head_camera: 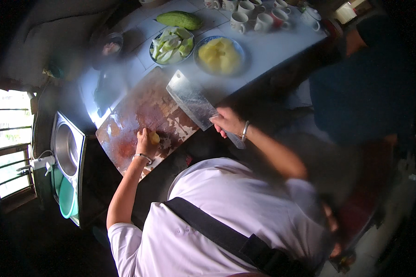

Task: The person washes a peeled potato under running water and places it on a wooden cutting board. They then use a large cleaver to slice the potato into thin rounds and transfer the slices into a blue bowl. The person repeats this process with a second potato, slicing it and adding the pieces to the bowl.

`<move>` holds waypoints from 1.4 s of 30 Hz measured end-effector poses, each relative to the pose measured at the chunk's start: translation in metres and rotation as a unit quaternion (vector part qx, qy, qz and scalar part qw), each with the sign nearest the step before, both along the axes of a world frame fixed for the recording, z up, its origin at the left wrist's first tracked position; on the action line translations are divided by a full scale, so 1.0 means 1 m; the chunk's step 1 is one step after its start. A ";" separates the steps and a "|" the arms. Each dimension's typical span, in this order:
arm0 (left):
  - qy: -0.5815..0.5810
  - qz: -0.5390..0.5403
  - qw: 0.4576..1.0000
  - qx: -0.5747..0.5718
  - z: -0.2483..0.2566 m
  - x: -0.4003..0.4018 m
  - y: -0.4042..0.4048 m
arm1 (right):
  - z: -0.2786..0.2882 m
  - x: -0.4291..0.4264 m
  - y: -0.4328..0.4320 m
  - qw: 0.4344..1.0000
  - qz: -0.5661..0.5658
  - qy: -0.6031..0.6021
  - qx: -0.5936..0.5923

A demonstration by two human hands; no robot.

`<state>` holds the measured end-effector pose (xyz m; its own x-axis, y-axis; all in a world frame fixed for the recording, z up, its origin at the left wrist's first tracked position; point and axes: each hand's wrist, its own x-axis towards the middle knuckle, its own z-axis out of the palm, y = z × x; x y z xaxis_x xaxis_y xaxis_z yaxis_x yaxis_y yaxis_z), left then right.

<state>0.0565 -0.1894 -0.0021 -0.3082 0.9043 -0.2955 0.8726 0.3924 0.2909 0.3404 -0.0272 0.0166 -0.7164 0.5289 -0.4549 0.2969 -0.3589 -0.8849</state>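
My right hand [230, 122] is closed on the handle of a cleaver [193, 100], whose broad metal blade is over the right edge of a worn wooden cutting board [152, 100]. On the board's lower part, my left hand [147, 143] has its fingers on a small yellow piece of food [154, 137], perhaps potato. Beyond the board, a plate [243, 52] bears peeled yellow pieces [220, 55]. Beside it, a bowl [151, 52] is full of pale green cut vegetable [171, 45]. A whole green ridged gourd [179, 20] lies behind that bowl.
Several mugs [239, 21] and a lidded white pot [311, 17] stand on the tiled counter [267, 52]. A blurred bowl [111, 45] with pinkish food is at the back left. A steel sink [66, 149] and green basin [67, 199] are left. Another person [360, 86] is at right.
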 end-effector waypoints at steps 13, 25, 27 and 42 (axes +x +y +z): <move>-0.313 0.074 0.941 -0.104 -0.026 -0.032 -0.005 | -0.015 0.010 0.000 0.996 -0.042 -0.026 -0.072; -0.038 0.064 0.982 -0.175 0.028 0.021 0.029 | -0.070 0.028 0.006 0.997 -0.014 0.080 0.019; -0.074 0.096 0.989 -0.089 0.016 0.021 0.019 | -0.073 0.030 0.006 0.995 -0.014 0.062 0.072; -0.260 -0.042 0.951 0.162 -0.010 0.043 0.165 | -0.068 0.075 0.005 0.978 -0.156 0.072 0.120</move>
